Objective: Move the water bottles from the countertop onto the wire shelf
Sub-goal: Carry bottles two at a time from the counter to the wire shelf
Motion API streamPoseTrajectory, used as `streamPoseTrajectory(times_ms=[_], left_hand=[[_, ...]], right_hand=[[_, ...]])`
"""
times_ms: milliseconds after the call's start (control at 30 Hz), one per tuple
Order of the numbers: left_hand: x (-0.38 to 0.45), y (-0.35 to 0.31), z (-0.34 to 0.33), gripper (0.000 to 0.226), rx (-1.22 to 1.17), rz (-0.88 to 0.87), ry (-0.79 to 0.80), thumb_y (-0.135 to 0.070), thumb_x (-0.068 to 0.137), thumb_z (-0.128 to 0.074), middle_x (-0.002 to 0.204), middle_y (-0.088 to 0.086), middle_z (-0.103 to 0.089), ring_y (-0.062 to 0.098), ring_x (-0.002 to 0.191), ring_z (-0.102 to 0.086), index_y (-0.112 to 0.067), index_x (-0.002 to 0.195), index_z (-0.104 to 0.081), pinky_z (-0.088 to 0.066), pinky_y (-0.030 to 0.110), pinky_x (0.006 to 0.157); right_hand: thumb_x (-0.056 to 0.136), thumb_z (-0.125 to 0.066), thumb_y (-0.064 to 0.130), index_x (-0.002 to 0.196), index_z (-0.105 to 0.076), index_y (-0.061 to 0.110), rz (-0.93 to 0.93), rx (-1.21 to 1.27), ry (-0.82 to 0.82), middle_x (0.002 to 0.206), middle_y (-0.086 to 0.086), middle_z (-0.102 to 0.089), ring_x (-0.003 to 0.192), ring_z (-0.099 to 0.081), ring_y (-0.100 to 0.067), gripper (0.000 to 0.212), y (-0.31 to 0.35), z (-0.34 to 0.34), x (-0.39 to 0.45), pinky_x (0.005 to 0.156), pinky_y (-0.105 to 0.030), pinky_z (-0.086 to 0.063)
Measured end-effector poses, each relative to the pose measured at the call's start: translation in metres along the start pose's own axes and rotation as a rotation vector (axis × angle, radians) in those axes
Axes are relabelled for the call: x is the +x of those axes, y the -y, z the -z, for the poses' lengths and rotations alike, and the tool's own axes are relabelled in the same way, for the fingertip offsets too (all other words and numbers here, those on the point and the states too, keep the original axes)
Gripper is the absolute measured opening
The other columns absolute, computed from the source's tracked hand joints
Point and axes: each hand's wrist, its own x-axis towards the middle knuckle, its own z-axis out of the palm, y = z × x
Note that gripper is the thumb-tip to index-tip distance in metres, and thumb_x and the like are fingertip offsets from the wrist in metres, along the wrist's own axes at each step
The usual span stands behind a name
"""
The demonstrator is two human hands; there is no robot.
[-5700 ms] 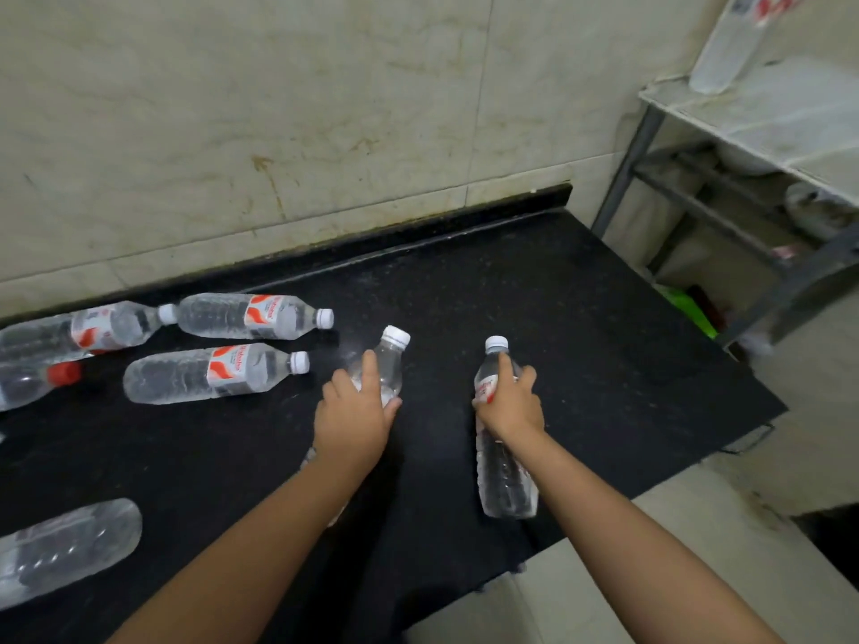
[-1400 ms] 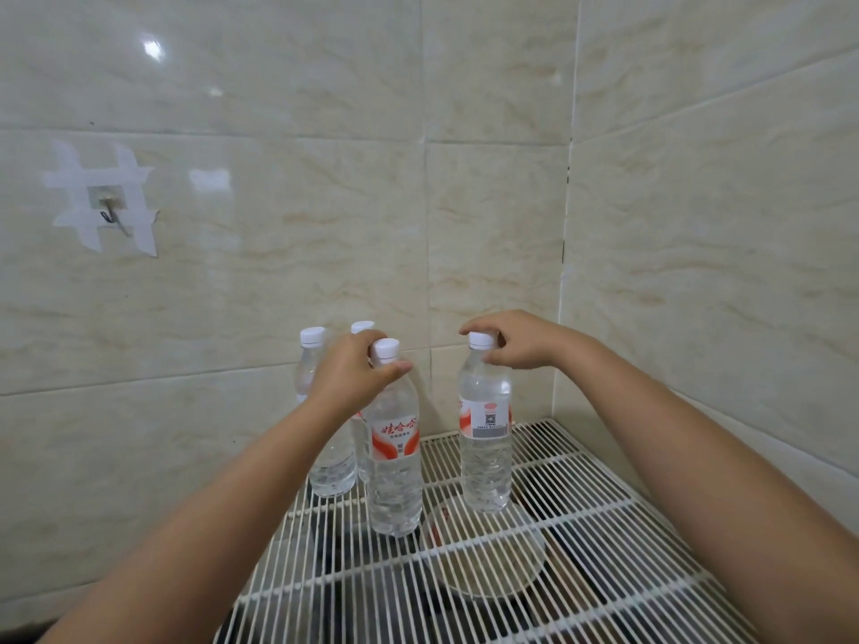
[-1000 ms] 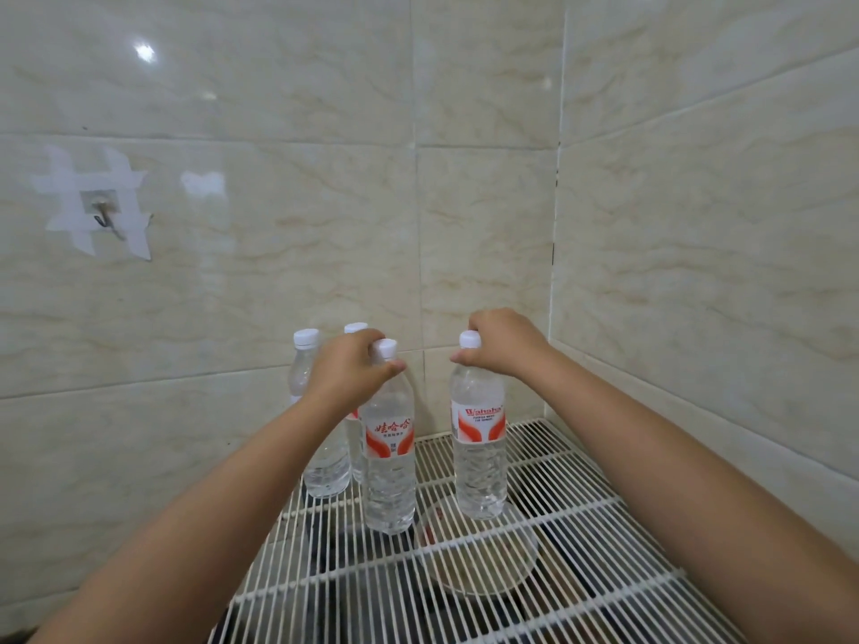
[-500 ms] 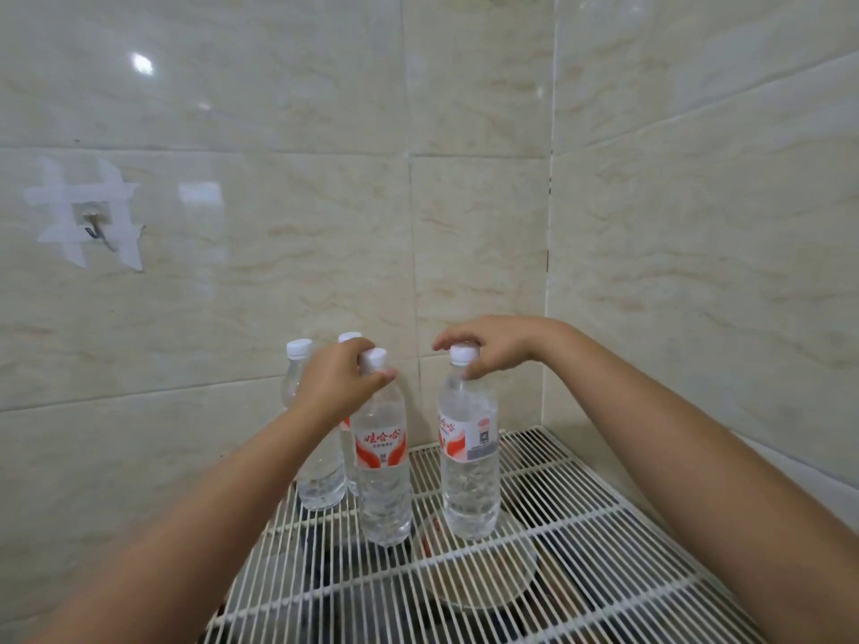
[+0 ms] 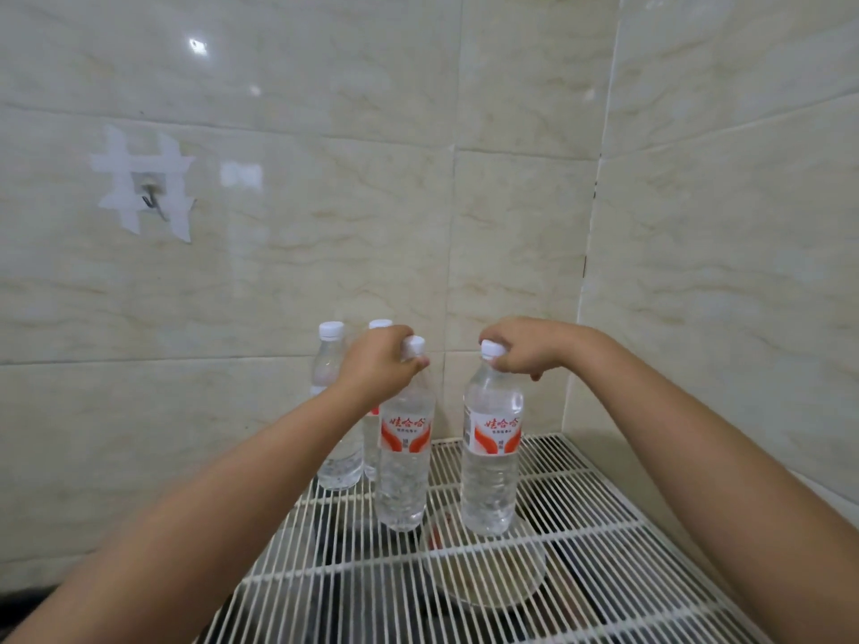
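Observation:
Two clear water bottles with red-and-white labels stand upright on the white wire shelf [image 5: 581, 508]. My left hand [image 5: 379, 364] grips the neck and cap of the left bottle [image 5: 403, 462]. My right hand [image 5: 527, 348] pinches the white cap of the right bottle [image 5: 492, 457]. Behind my left arm two more upright bottles stand against the wall: one [image 5: 332, 411] further left, and another [image 5: 380, 324] of which mostly the cap shows. The countertop is out of view.
Tiled walls meet in a corner just behind and to the right of the shelf. A round pale dish [image 5: 483, 574] lies beneath the wires under the right bottle. A taped wall hook [image 5: 148, 197] is at upper left. Bare wire shelf extends toward me.
Since 5.7 s ago both bottles went from the black countertop to the shelf. Over the last second the right bottle has turned, so its label's red front faces me; both hands keep hold.

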Motion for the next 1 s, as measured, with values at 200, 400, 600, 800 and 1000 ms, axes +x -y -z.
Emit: streamPoseTrajectory(times_ms=[200,400,600,800,1000], left_hand=[[0.016,-0.007,0.0,0.046,-0.045,0.011,-0.04,-0.027,0.087,-0.06,0.123,0.016,-0.061,0.029,0.113,-0.055,-0.005,0.126,-0.051,-0.043,0.034,0.092],[0.051,-0.018,-0.013,0.039,-0.064,0.026,-0.027,-0.026,0.086,-0.061,0.113,0.016,-0.064,0.03,0.106,-0.057,-0.002,0.115,-0.057,-0.045,0.034,0.084],[0.068,-0.01,-0.034,0.024,-0.05,0.102,-0.012,-0.024,0.086,-0.06,0.099,0.016,-0.064,0.03,0.097,-0.058,-0.002,0.095,-0.06,-0.036,0.029,0.07],[0.071,-0.003,-0.04,0.027,-0.009,0.103,0.014,-0.024,0.086,-0.061,0.092,0.013,-0.061,0.029,0.097,-0.058,0.0,0.099,-0.06,-0.036,0.03,0.07],[0.073,-0.001,-0.044,0.03,0.01,0.12,0.005,-0.026,0.086,-0.061,0.098,0.014,-0.063,0.028,0.098,-0.058,-0.001,0.102,-0.059,-0.037,0.029,0.07]], right_hand=[[0.084,-0.063,0.031,0.115,-0.058,0.008,-0.056,-0.027,-0.257,0.114,-0.013,-0.063,0.086,-0.063,-0.025,0.039,0.004,-0.016,0.009,0.068,-0.031,-0.051],[0.084,-0.063,0.024,0.125,-0.054,0.011,-0.114,0.012,-0.357,0.133,-0.007,-0.054,0.122,-0.05,-0.024,0.044,-0.007,-0.007,0.032,0.095,-0.031,-0.042],[0.084,-0.064,0.02,0.127,-0.053,0.012,-0.063,0.057,-0.366,0.136,-0.007,-0.053,0.126,-0.048,-0.023,0.045,-0.019,-0.009,0.061,0.099,-0.031,-0.04],[0.083,-0.064,0.019,0.127,-0.054,0.011,-0.025,0.106,-0.346,0.136,-0.009,-0.053,0.126,-0.047,-0.024,0.045,-0.023,-0.018,0.078,0.101,-0.031,-0.039],[0.084,-0.064,0.018,0.126,-0.055,0.011,-0.002,0.152,-0.331,0.135,-0.009,-0.054,0.125,-0.048,-0.024,0.044,-0.028,-0.021,0.083,0.098,-0.029,-0.038]])
